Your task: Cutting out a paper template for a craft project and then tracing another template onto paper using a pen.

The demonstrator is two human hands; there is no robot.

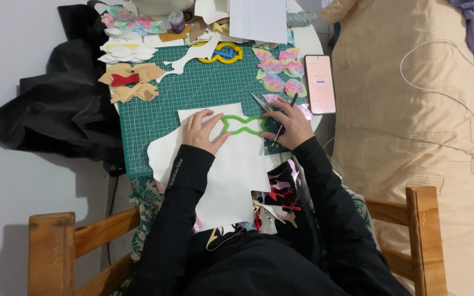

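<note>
At frame centre I see my left hand (203, 130), fingers spread flat, pressing the green bow-shaped plastic template (242, 125) onto the white sheet (229, 164); my right hand (292, 127) grips a dark pen (286, 115) at the template's right end.

The cutting mat (193, 93) is dark green with a pale grid. On it lie a white sheet (231, 170), a bright green bow-shaped template (242, 125) and a yellow template (221, 53) around a blue piece. The scale-patterned cutouts (281, 68) are pastel rainbow, the leather bows (130, 82) tan, one red. The sleeves (176, 219) are black.
</note>
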